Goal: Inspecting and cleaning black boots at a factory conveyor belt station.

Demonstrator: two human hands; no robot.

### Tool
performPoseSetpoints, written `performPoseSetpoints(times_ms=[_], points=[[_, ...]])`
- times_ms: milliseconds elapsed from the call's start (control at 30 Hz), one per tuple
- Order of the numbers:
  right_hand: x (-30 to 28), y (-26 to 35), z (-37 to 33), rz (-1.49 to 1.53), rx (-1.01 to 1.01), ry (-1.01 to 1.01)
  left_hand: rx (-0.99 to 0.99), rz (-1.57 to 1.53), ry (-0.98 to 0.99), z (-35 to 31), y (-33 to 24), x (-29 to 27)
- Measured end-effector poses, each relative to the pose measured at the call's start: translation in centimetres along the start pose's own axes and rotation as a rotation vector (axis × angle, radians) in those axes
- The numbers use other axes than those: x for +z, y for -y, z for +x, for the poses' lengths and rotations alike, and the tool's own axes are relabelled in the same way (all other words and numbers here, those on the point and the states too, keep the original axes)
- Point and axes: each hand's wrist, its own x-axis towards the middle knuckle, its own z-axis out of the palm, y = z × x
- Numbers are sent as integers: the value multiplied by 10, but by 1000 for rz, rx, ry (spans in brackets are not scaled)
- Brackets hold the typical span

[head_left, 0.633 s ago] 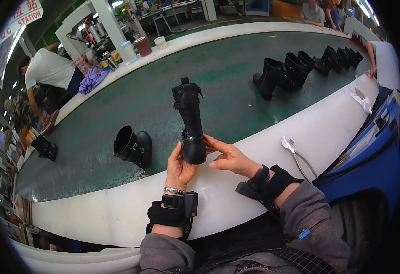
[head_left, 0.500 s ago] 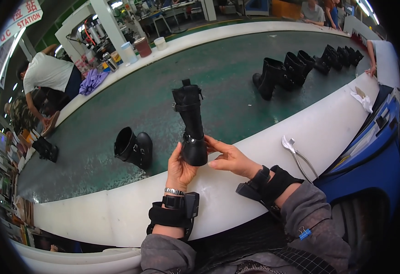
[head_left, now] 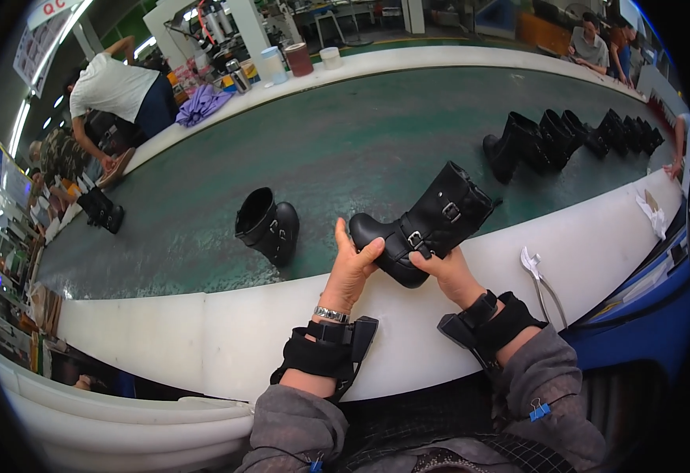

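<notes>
Between my hands, above the near white ledge, I hold a black boot [head_left: 432, 225] with buckled straps at ankle and shaft. Its toe points left and its shaft leans up to the right. My left hand [head_left: 350, 266] grips the toe end, thumb on the upper, one finger sticking up beside it. My right hand [head_left: 449, 274] is closed around the heel and lower shaft, thumb near the ankle strap; its other fingers are hidden behind the boot. Another black buckled boot [head_left: 268, 226] stands on the green surface to the left of my hands.
Pliers [head_left: 544, 285] lie on the white ledge [head_left: 148, 327] right of my hands, with crumpled white paper [head_left: 651, 213] farther along. Several black boots [head_left: 530, 142] stand at the far right. Tubs [head_left: 298, 60] and a purple cloth [head_left: 201, 106] sit on the far ledge. Other people work around the edges.
The boot has turned from upright, toe toward me, to lying sideways with its toe left. My right hand has closed around the heel end. The view has shifted, moving the surroundings in the picture.
</notes>
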Motion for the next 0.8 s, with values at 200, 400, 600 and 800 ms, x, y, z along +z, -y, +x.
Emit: performPoseSetpoints(times_ms=[200, 400, 600, 800], points=[[35, 6, -8, -48, -18, 361, -26, -387, -93, 4, -6, -36], [70, 25, 46, -54, -2, 329, 18, -579, 169, -5, -52, -72], [132, -58, 124, -714, -223, 177, 421, -914, 426, -35, -89, -125], [212, -93, 118, -881, -37, 228, 472, -1074, 304, -33, -80, -167]])
